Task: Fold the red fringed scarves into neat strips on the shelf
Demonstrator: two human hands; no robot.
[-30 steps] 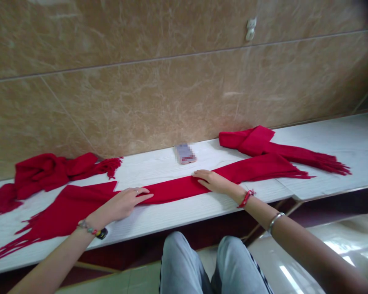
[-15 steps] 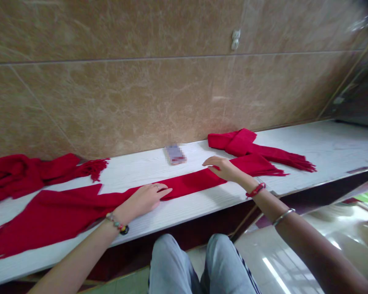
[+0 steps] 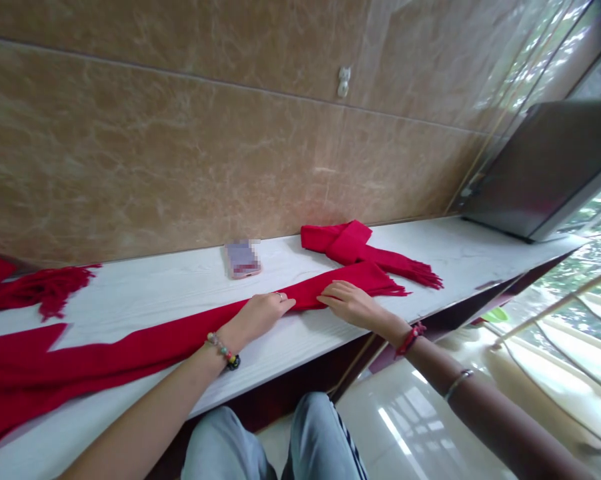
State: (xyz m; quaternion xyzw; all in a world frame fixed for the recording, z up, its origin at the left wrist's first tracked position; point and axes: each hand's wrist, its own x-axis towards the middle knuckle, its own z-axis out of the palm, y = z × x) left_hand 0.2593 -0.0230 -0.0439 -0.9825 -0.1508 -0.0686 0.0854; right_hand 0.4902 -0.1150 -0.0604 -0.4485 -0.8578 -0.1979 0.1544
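Nearest, the person's knees point(image 3: 315, 427) face a white counter point(image 3: 165, 290). Seen from them, a long red scarf point(image 3: 165, 342) lies along it from 10 to 1 o'clock. At 12 the left hand point(image 3: 266, 313) rests on the scarf, fingers drawn together; at 1 the right hand point(image 3: 353, 305) lies palm down on it, fingers bent. Whether either grips cloth cannot be told. Beyond are a bunched scarf point(image 3: 35, 290) at 10, a phone point(image 3: 239, 261) near 12 and a folded scarf point(image 3: 347, 241) at 1, below a marbled wall point(image 3: 205, 160).
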